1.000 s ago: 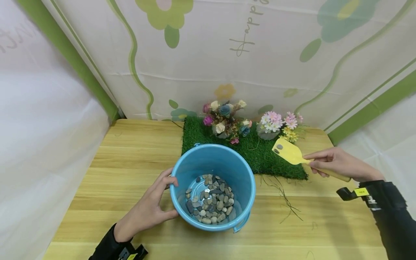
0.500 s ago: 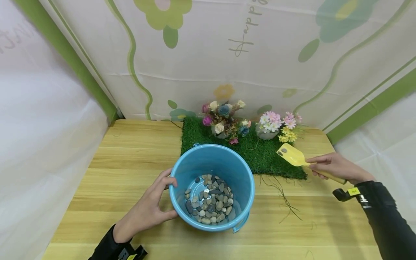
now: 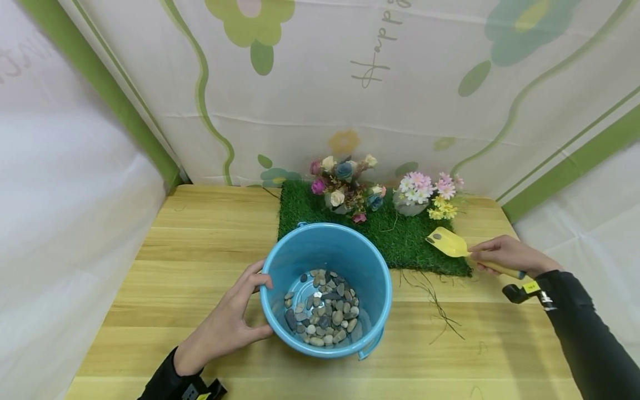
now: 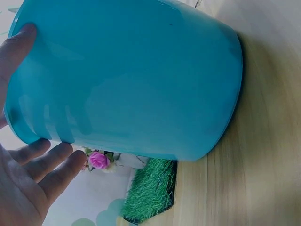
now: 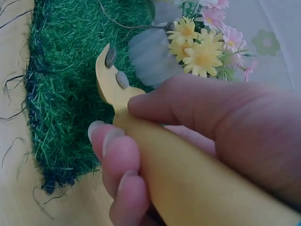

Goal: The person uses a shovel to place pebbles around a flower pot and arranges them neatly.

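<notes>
In the head view my left hand (image 3: pixel 225 328) grips the rim of a blue plastic bucket (image 3: pixel 325 241), with fingertips hooked over the edge and the thumb on the outer side. Many grey, tan and white pebbles (image 3: pixel 336 318) cover much of the bucket's bottom. Off to the right, my right hand (image 3: pixel 512 254) holds a small yellow shovel (image 3: pixel 452 244) by its handle, over the right end of the grass mat. Seen from the right wrist, a pale pebble (image 5: pixel 122 79) and a darker pebble (image 5: pixel 111 56) lie on the blade, and thumb and fingers wrap the handle (image 5: pixel 188 169).
A green artificial grass mat (image 3: pixel 415 250) lies behind the bucket, partly hidden by it. Two flower arrangements stand there: mixed roses (image 3: pixel 345 189) and pink-and-yellow daisies (image 3: pixel 425 191). Loose dark strands (image 3: pixel 440 305) lie on the wooden table (image 3: pixel 200 250). A printed curtain (image 3: pixel 310 94) closes the back.
The yellow shovel has come slightly nearer to me and right, its two pebbles still on the blade. My right wrist has shifted left and lower. My left hand and the bucket keep their place.
</notes>
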The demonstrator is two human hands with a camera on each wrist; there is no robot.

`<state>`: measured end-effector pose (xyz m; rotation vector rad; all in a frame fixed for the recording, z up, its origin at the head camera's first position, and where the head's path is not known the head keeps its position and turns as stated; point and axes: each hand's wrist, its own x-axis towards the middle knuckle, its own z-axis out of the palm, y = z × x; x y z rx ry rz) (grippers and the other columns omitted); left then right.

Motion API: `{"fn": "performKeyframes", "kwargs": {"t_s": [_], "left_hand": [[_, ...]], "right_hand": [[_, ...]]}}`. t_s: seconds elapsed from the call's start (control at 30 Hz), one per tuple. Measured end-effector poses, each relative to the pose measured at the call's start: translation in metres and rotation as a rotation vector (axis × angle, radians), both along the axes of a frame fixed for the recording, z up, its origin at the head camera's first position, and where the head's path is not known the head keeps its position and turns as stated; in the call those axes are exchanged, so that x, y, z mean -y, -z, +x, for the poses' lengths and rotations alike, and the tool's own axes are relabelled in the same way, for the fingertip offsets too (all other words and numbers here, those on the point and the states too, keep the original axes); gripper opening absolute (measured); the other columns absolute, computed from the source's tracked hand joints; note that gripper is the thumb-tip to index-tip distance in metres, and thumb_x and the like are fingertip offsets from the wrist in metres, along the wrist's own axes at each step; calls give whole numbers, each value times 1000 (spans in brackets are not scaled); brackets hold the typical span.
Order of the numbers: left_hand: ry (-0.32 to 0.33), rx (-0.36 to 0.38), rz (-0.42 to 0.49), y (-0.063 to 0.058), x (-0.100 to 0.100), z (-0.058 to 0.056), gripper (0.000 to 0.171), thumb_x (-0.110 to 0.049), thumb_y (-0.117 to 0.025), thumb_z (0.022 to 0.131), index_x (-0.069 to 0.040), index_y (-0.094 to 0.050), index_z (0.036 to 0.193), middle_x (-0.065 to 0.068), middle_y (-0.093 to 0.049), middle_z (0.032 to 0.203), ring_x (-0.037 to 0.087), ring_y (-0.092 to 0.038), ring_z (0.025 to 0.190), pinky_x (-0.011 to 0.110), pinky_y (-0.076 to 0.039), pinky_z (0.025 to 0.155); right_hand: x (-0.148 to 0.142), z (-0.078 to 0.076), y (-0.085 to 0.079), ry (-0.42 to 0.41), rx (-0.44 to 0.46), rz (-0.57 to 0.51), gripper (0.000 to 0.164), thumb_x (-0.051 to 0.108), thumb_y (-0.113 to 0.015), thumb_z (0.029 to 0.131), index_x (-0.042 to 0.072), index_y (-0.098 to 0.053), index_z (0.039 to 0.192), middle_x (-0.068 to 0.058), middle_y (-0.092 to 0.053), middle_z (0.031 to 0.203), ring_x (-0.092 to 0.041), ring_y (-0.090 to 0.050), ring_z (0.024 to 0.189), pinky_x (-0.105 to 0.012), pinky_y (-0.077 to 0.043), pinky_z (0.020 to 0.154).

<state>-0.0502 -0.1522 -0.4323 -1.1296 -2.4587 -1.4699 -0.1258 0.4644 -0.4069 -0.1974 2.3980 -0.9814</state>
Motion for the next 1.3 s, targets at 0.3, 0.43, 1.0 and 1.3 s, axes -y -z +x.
{"fn": "performKeyframes", "kwargs": {"t_s": [0.3,0.43,1.0,1.3], "left_hand": [[-3,-3,-4,0,0,0,61,-30,-87,84,-10,-46,124,18,-33,156,42,-43,135,45,-52,96],[-5,-8,-8,0,0,0,61,-28,-87,83,-12,-45,124,18,-33,156,42,-44,135,45,-52,96],[-11,-13,-7,0,0,1,60,-30,-87,84,-9,-46,123,17,-33,156,41,-43,135,44,-52,96],[-11,18,-9,0,0,1,62,-27,-88,82,-16,-44,124,15,-31,158,39,-41,138,43,-51,99]], "right_hand": [[9,-9,-7,6,63,1,41,21,-53,107,-15,-60,127,-23,-66,102,-37,-57,72,-40,-51,65],[17,-11,-13,5,81,31,33,17,-53,107,-11,-67,119,-21,-66,107,-34,-61,74,-36,-53,63],[43,-17,-42,40,126,122,40,16,-53,106,-19,-57,126,-8,-68,87,-25,-63,75,-31,-53,63],[36,-10,-49,66,140,140,45,16,-53,106,-21,-51,130,-8,-69,93,-23,-65,75,-32,-52,61]]}}
